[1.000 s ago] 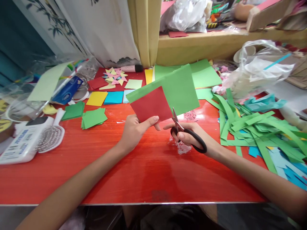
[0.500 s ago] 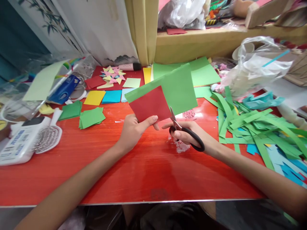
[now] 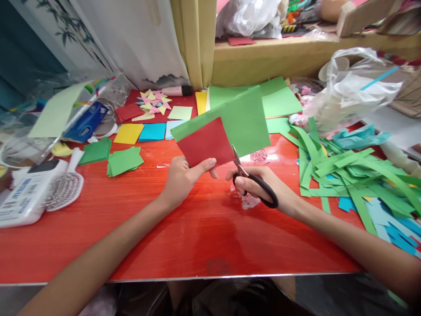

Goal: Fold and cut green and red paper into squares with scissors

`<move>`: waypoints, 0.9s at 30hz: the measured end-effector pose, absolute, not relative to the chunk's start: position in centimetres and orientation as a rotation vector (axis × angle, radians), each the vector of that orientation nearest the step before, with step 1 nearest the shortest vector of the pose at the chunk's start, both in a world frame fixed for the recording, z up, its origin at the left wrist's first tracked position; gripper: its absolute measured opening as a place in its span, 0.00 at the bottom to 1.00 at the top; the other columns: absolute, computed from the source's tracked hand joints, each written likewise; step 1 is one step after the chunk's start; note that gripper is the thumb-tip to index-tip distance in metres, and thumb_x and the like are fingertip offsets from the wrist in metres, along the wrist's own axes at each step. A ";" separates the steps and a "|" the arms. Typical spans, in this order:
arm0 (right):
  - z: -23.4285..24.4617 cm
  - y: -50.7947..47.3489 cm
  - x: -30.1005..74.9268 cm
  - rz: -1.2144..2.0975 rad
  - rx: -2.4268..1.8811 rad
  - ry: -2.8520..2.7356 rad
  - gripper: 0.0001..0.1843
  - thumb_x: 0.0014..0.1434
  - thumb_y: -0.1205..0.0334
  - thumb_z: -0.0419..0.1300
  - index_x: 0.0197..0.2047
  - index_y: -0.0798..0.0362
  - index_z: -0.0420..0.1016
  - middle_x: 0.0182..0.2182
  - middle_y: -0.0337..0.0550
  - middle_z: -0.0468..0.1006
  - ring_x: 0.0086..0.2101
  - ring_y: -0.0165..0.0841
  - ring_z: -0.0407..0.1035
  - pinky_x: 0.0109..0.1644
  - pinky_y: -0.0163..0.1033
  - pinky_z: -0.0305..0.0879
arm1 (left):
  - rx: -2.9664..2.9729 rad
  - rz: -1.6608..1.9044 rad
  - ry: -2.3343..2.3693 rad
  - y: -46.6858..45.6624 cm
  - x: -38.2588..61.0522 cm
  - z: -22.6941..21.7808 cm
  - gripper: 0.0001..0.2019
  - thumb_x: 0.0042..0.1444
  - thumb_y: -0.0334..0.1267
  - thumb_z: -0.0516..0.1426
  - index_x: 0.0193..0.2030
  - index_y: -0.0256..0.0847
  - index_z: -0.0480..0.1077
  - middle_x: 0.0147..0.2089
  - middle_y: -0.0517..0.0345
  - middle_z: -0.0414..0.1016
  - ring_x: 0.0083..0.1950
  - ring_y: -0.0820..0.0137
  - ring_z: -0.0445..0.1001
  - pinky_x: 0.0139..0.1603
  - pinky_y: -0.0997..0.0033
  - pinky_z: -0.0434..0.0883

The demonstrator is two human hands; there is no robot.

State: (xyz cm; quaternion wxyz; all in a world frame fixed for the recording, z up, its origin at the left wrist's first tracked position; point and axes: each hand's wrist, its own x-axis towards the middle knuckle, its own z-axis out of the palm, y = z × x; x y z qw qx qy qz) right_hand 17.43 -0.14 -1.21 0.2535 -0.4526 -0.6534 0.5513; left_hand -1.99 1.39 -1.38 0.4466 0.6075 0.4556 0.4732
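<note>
My left hand pinches a red paper square laid over a larger green sheet, holding both up above the red table. My right hand grips black-handled scissors; their blades sit at the right lower edge of the red square, where it meets the green sheet. Both hands hover near the table's middle.
Green paper strips and blue scraps pile at the right, beside a clear plastic bag. Stacks of green squares, yellow and blue sheets and small folded stars lie at the back left. A hairbrush and a white device sit at the left edge.
Little has changed: the scissors and my right hand have shifted slightly left and up along the paper's edge; my left hand keeps its hold.
</note>
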 end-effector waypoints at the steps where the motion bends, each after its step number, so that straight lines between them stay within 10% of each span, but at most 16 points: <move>1: -1.2 -0.2 17.4 1.497 -1.231 -1.769 0.23 0.53 0.39 0.57 0.32 0.53 0.68 0.24 0.38 0.65 0.23 0.26 0.58 0.22 0.32 0.55 | 1.509 1.166 1.136 1.4 -2.0 -1.4 0.15 0.52 0.42 0.58 0.17 0.39 0.71 0.21 0.60 0.69 0.25 0.75 0.64 0.27 0.74 0.62; 27: -1.0 -1.1 16.6 1.475 -1.269 -1.653 0.21 0.56 0.46 0.59 0.23 0.54 0.61 0.19 0.34 0.62 0.18 0.23 0.60 0.21 0.30 0.57 | 1.491 1.160 1.154 1.5 -1.9 -1.3 0.20 0.52 0.42 0.59 0.13 0.39 0.64 0.16 0.63 0.61 0.21 0.77 0.59 0.25 0.74 0.59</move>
